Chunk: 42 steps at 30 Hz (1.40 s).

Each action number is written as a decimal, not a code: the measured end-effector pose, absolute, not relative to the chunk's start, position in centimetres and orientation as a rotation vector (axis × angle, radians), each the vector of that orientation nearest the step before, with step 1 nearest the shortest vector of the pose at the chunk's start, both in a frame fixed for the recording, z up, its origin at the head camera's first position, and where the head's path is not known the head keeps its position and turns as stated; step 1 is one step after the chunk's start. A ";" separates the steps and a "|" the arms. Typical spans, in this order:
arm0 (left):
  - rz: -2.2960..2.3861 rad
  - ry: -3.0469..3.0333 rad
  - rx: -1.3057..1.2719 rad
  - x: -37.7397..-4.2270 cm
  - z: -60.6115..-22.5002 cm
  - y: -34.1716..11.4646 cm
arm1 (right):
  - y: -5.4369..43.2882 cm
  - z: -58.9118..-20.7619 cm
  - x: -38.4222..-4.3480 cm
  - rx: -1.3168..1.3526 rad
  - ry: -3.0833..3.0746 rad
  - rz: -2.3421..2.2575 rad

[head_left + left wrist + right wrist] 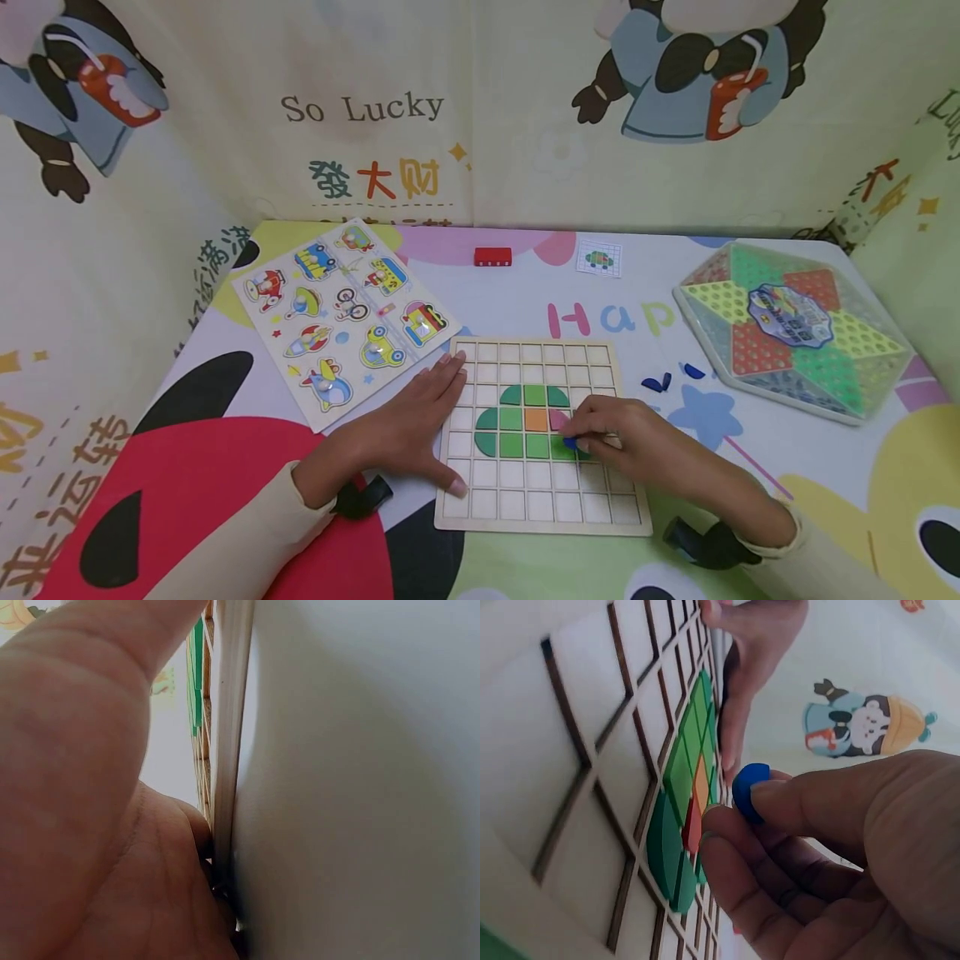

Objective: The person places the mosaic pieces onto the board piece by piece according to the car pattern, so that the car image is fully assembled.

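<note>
Fingers stretched along its upper left edge and thumb at the lower left, my left hand point(408, 417) rests against the wooden grid board point(510, 504). My right hand point(637, 429) is over the board's right half, pinching a blue rounded piece point(751, 791) between thumb and fingertips. Set in the cells are light green square tiles point(511, 446), an orange tile point(536, 419), a pink piece point(558, 419) and dark green rounded pieces point(486, 432). The right fingers hide part of the pattern's right side in the head view.
Several blue pieces point(652, 384) lie right of the board. Behind it are a red block point(492, 257) and a small pattern card point(599, 258). A vehicle puzzle board point(341, 325) lies at the left, a hexagonal game box point(795, 325) at the right.
</note>
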<state>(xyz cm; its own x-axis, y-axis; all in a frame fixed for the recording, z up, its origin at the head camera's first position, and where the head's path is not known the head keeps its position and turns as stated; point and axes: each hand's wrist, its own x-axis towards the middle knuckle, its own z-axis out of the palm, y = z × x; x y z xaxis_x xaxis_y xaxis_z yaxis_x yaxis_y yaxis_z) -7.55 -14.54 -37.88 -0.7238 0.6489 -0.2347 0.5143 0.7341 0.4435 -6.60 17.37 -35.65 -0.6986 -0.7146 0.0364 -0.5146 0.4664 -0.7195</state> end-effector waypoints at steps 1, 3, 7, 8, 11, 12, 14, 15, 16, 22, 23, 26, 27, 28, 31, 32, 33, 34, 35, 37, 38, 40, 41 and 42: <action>0.496 2.562 0.896 -7.6 -37.9 -14.5 | 17.3 -35.6 -6.5 -1.054 2.432 -1.062; 0.496 2.562 0.894 -7.6 -37.9 -14.6 | 17.1 -35.6 -6.2 -1.064 2.403 -1.066; 0.503 2.560 0.895 -7.6 -38.0 -14.6 | 16.8 -35.8 -5.6 -1.091 2.359 -1.067; 0.505 2.559 0.896 -7.6 -38.0 -14.6 | 16.7 -35.8 -5.5 -1.087 2.354 -1.060; 0.507 2.558 0.898 -7.6 -37.9 -14.7 | 16.4 -36.2 -5.1 -1.058 2.339 -1.026; 0.505 2.559 0.900 -7.6 -37.9 -14.7 | 16.3 -36.3 -5.0 -1.048 2.338 -1.015; 0.503 2.562 0.902 -7.6 -37.9 -14.7 | 16.2 -36.5 -4.8 -1.039 2.353 -0.987; 0.502 2.562 0.903 -7.6 -37.9 -14.7 | 16.2 -36.5 -4.8 -1.042 2.367 -0.974; 0.501 2.564 0.904 -7.6 -37.9 -14.7 | 16.2 -36.6 -4.7 -1.044 2.386 -0.957; 0.498 2.566 0.912 -7.6 -37.9 -14.7 | 16.0 -36.7 -4.5 -1.032 2.473 -0.885; 0.498 2.567 0.912 -7.6 -37.9 -14.7 | 16.0 -36.6 -4.5 -1.024 2.474 -0.880; 0.499 2.567 0.906 -7.6 -37.9 -14.7 | 15.9 -36.5 -4.4 -1.004 2.467 -0.864; 0.500 2.566 0.905 -7.6 -37.9 -14.7 | 15.9 -36.4 -4.3 -0.997 2.467 -0.860; 0.501 2.565 0.904 -7.6 -37.9 -14.7 | 15.9 -36.3 -4.3 -0.994 2.468 -0.856; 0.505 2.563 0.901 -7.6 -37.9 -14.7 | 15.8 -36.2 -4.3 -0.992 2.466 -0.850; 0.505 2.562 0.901 -7.6 -37.9 -14.6 | 15.8 -36.1 -4.3 -0.990 2.464 -0.849; 0.503 2.563 0.901 -7.6 -37.9 -14.6 | 15.8 -36.1 -4.3 -0.993 2.464 -0.846; 0.503 2.564 0.900 -7.6 -37.9 -14.6 | 15.8 -36.0 -4.3 -0.995 2.461 -0.840; 0.502 2.564 0.898 -7.6 -37.9 -14.6 | 15.8 -36.0 -4.3 -0.996 2.458 -0.835; 0.503 2.563 0.898 -7.6 -37.9 -14.6 | 15.9 -36.0 -4.3 -0.999 2.457 -0.825; 0.503 2.563 0.898 -7.6 -37.8 -14.6 | 15.9 -36.0 -4.2 -0.995 2.459 -0.823; 0.507 2.563 0.899 -7.6 -37.8 -14.6 | 15.9 -36.1 -4.2 -0.988 2.464 -0.821; 0.508 2.563 0.901 -7.6 -37.8 -14.6 | 15.8 -36.1 -4.2 -0.982 2.463 -0.824; 0.510 2.563 0.904 -7.6 -37.8 -14.6 | 15.8 -36.1 -4.2 -0.976 2.461 -0.830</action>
<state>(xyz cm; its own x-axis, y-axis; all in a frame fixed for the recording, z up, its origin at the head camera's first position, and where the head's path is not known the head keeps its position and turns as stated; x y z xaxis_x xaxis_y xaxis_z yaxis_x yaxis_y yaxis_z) -7.56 -14.65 -37.84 -0.7236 0.6526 -0.2249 0.5169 0.7282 0.4500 -4.19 15.84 -36.09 -0.6942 -0.7105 -0.1147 -0.4962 0.5879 -0.6389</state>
